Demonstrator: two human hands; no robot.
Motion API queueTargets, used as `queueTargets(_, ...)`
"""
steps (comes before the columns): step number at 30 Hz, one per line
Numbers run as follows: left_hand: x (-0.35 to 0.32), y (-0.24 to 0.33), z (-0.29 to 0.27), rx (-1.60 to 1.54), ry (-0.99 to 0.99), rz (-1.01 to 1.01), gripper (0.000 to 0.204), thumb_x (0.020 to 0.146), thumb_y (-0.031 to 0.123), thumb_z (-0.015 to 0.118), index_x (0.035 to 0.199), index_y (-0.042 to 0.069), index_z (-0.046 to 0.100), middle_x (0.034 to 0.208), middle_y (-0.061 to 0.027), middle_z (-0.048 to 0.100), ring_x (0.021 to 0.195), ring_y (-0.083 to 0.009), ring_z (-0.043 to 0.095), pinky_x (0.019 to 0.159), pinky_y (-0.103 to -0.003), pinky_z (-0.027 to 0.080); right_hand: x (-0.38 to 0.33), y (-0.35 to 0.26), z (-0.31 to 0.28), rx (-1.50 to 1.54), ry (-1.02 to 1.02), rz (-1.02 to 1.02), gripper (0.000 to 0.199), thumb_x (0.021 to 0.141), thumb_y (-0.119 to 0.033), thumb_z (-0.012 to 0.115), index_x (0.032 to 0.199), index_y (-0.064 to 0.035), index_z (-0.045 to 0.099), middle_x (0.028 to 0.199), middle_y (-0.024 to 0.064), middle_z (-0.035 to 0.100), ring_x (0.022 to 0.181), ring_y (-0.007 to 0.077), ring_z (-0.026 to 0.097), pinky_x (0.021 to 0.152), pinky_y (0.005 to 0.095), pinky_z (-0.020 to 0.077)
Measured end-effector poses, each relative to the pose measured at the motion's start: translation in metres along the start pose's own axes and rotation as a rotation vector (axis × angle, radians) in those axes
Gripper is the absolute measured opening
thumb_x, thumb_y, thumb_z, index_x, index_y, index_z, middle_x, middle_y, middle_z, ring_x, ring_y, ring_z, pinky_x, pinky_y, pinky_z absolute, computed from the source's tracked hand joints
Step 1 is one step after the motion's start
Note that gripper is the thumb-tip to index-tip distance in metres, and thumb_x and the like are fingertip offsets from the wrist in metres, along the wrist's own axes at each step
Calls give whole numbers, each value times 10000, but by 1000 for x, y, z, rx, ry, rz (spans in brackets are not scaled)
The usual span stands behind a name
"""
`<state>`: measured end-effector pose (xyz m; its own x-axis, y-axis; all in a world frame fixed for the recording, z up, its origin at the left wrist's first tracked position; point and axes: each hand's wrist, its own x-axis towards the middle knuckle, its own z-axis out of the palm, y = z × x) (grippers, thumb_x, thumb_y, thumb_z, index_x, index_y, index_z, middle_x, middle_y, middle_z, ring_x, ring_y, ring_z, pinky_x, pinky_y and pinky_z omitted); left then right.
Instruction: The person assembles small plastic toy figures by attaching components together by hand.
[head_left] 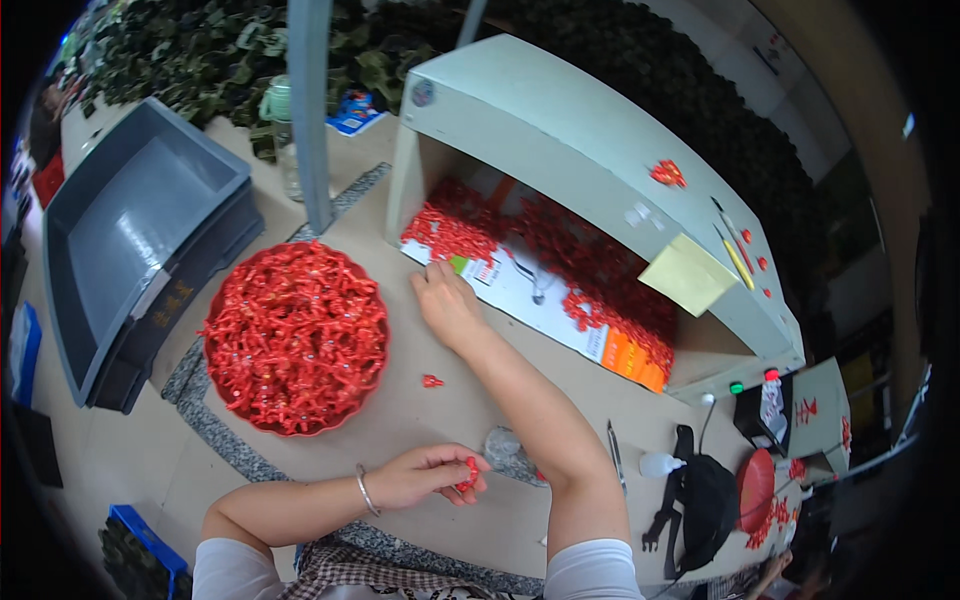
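Note:
My left hand (440, 475) is at the near middle of the table, closed in a pinch on a small red branching piece (467, 474) with light spots; its exact kind is too small to tell. My right hand (448, 305) reaches forward to the front edge of a printed white sheet (520, 290) inside a pale green open-fronted box (530, 125). Its slightly bent fingers are apart at the sheet's edge, beside a heap of red pieces (450, 235); nothing shows in them. One loose red piece (432, 381) lies on the table between my hands.
At left stand a red round basin (378, 375) heaped with red pieces and grey stacked crates (150, 200). A grey post (310, 120) rises behind the basin. Tweezers (616, 455), a small white bottle (659, 464) and a black bag (705, 510) lie right of my right arm.

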<state>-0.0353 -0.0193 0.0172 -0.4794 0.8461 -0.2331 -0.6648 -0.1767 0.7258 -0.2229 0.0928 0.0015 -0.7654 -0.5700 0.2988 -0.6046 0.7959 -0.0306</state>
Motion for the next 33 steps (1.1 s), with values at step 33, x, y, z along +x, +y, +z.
queueTargets(33, 12, -1, 5, -89, 80, 0, 340, 913, 165, 456, 1224, 33, 419, 1116, -92, 519, 1077, -201, 511, 937, -306, 401, -234, 180, -68, 156, 461, 1016, 135, 839, -116, 507, 813, 6, 558, 707, 133, 581, 620, 226, 558, 588, 334, 445)
